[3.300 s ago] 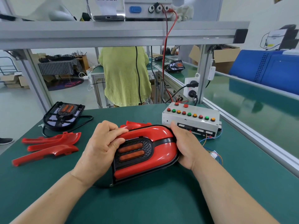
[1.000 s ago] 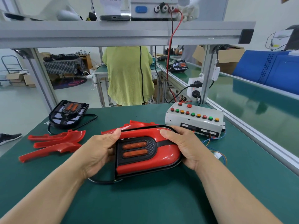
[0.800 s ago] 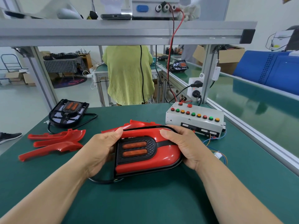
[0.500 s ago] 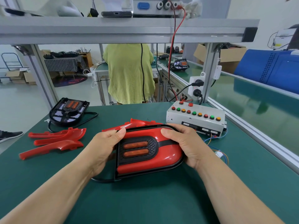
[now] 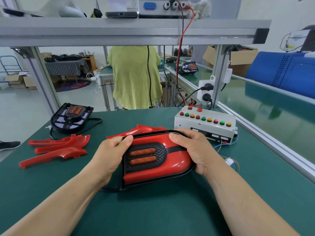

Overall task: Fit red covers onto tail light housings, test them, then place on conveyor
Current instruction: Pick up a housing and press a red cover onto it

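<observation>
- Tail light housing [image 5: 144, 165], red cover [image 5: 173, 163] seated, stayed mid-bench.
- Left hand [image 5: 110, 155] slid to its left edge; right hand [image 5: 192, 150] gripped right end.
- Testing looked next.

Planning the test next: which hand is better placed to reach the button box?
Likely right. The right hand grips the tail light beside the button box; the left hand holds its opposite end, farther away.

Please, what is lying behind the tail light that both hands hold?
Loose red covers peek out behind the tail light; how many is hidden by it and the left hand. The right hand covers its far right end.
</observation>
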### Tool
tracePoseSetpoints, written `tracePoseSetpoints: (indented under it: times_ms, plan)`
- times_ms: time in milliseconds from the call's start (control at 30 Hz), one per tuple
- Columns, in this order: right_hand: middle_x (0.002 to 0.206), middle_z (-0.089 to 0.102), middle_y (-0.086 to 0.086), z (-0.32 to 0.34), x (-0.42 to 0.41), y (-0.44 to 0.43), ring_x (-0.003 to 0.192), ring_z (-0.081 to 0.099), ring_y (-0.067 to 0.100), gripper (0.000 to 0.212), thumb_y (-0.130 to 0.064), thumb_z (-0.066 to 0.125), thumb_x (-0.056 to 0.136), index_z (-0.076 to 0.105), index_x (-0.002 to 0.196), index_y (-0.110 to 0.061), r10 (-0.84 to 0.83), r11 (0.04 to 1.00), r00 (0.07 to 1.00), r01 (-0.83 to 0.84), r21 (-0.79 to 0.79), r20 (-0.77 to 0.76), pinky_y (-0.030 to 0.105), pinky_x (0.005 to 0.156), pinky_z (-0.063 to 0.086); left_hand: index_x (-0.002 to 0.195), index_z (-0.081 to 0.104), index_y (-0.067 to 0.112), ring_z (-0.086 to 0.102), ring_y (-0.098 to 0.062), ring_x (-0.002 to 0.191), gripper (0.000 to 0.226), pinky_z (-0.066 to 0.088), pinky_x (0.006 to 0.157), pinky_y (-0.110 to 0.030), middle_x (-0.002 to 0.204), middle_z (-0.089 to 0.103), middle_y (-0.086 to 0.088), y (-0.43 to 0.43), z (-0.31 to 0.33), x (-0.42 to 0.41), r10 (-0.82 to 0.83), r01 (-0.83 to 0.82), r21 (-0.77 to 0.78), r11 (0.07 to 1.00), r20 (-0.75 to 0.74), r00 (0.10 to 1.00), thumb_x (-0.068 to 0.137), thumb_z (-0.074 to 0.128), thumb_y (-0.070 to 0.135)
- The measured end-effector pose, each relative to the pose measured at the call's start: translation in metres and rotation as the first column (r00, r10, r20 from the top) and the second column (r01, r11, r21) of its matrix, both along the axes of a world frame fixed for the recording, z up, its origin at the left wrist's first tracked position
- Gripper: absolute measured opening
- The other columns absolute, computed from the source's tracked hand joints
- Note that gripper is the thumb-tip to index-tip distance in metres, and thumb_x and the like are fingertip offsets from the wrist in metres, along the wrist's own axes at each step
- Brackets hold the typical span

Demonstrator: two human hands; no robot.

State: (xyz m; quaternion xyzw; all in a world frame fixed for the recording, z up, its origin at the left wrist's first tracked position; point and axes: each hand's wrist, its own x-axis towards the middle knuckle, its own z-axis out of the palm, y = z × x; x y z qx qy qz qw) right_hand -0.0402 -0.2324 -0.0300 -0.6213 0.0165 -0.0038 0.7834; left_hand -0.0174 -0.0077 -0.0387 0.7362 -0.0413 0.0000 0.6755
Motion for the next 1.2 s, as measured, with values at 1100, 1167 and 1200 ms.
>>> tracePoseSetpoints:
  times_ms: [1100, 1167, 1200]
  plan:
    - [0.097, 0.076, -0.003, -0.002, 0.005, -0.023, 0.085, 0.066, 0.002, 0.017, -0.007, 0.072, 0.087, 0.076, 0.101, -0.017, 0.186, 0.569, 0.98, -0.164, -0.806, -0.068, 0.009, 0.077, 0.049, 0.089, 0.074, 0.009, 0.062, -0.009, 0.061, 0.054, 0.048, 0.053, -0.016, 0.079, 0.075, -0.004, 0.025, 0.023, -0.013, -0.364, 0.394, 0.304, 0.867, -0.153, 0.919, 0.085, 0.049, 0.056]
    - [0.091, 0.074, -0.01, 0.005, 0.001, -0.029, 0.082, 0.066, 0.001, 0.017, -0.008, 0.07, 0.087, 0.076, 0.096, -0.022, 0.183, 0.389, 0.974, -0.199, -0.9, -0.137, 0.008, 0.07, 0.048, 0.09, 0.075, 0.011, 0.056, -0.01, 0.055, 0.054, 0.048, 0.054, -0.021, 0.068, 0.07, 0.0, 0.032, 0.021, -0.005, -0.187, 0.197, 0.333, 0.922, -0.062, 0.98, 0.085, 0.048, 0.058]
    - [0.086, 0.071, -0.014, 0.008, -0.002, -0.032, 0.079, 0.064, -0.001, 0.02, -0.006, 0.067, 0.086, 0.074, 0.092, -0.024, 0.179, 0.284, 0.968, -0.224, -0.932, -0.177, 0.007, 0.064, 0.044, 0.088, 0.075, 0.015, 0.054, -0.008, 0.053, 0.048, 0.047, 0.057, -0.023, 0.064, 0.068, 0.001, 0.035, 0.02, -0.001, -0.091, 0.08, 0.382, 0.921, 0.01, 0.996, 0.089, 0.049, 0.055]
